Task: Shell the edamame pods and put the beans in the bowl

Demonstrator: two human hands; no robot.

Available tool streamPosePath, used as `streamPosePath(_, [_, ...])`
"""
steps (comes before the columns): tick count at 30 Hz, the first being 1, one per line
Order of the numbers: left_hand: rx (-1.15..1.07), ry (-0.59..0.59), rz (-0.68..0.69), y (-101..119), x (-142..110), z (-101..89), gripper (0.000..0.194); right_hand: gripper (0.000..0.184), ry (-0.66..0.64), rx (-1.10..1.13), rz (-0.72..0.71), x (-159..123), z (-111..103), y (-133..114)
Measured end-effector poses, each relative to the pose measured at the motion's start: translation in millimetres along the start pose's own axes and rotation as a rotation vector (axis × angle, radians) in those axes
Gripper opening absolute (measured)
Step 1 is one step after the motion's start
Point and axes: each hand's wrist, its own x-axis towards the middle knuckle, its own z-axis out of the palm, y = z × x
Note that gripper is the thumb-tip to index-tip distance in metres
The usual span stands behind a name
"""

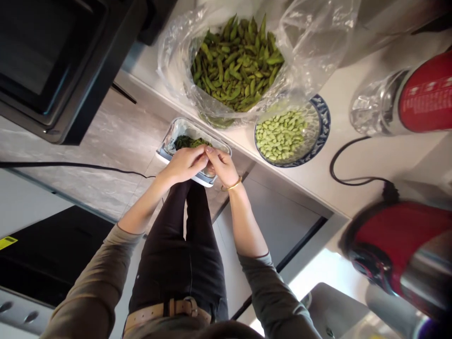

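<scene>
My left hand and my right hand meet at the fingertips over a lined bin. Both are closed in a pinch, and whatever lies between the fingers is hidden. Dark green scraps, probably empty pods, lie inside the bin. Beyond my hands, a clear plastic bag on the counter is filled with green edamame pods. To its right, a blue-rimmed patterned bowl holds shelled green beans.
A black oven-like appliance juts in at upper left. On the white counter at right are a red-labelled clear container, a black cord and a red appliance. Another cord crosses the left side.
</scene>
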Motion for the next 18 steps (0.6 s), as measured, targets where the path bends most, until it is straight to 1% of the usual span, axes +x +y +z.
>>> streamPosePath(4, [-0.009,-0.013,0.01,16,-6,-4.4,0.023,0.047,-0.001,-0.072,-0.022,-12,1,-16])
streamPosePath(8, [0.062,-0.034,0.003,36,-12,-12.8,0.023,0.043,0.111,-0.333,-0.132,-26,8,-37])
streamPosePath(11, [0.091,-0.024,0.008,45,-15,-18.7,0.023,0.039,0.174,-0.525,-0.194,-33,12,-49])
streamPosePath(14, [0.078,-0.027,0.015,49,-19,-25.4,0.024,0.036,0.165,-0.6,-0.224,-35,13,-55])
streamPosePath(18, [0.077,-0.054,0.004,54,-24,-37.4,0.023,0.036,0.114,-0.576,-0.253,-34,15,-61])
